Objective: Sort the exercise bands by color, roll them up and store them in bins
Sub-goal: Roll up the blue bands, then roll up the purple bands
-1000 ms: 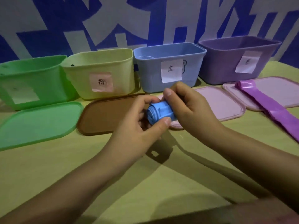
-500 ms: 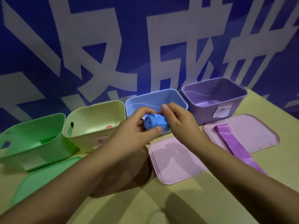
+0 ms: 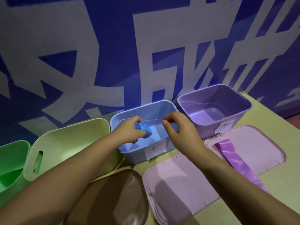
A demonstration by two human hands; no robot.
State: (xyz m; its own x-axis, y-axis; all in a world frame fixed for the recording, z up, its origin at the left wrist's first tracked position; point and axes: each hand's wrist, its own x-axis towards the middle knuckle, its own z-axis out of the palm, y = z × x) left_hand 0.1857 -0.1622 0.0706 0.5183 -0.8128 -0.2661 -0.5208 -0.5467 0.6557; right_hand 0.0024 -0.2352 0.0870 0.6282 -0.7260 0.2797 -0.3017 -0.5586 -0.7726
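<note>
Yellow-green table [image 3: 276, 190] top holds everything, with a big blue wall with white shapes behind it; nearest the front edge lie three lids flat, one brown lid [image 3: 113, 198] and two pink lids, the near pink lid [image 3: 175, 184] and the far pink lid [image 3: 259, 148] toward the right edge, probably set down in front of their bins so the bins stay open for filling; one purple band [image 3: 235, 161] lies unrolled, stretched across the far pink lid and onto the table, so it still needs rolling; further back stand four bins in a row along the wall edge, one green bin [image 3: 11, 159] at the left, one pale yellow bin [image 3: 65, 143], one blue bin [image 3: 162, 108] and one purple bin [image 3: 211, 99], so each color gets its own home; the left hand [image 3: 129, 132] has its fingers curled around the one rolled blue band [image 3: 143, 128], holding it tight so it does not unroll, low inside the blue bin and about to be let go, I think; the right hand [image 3: 177, 127] hovers over the same bin, fingers bent with the tips pinched near each other, holding nothing that I can see.
</note>
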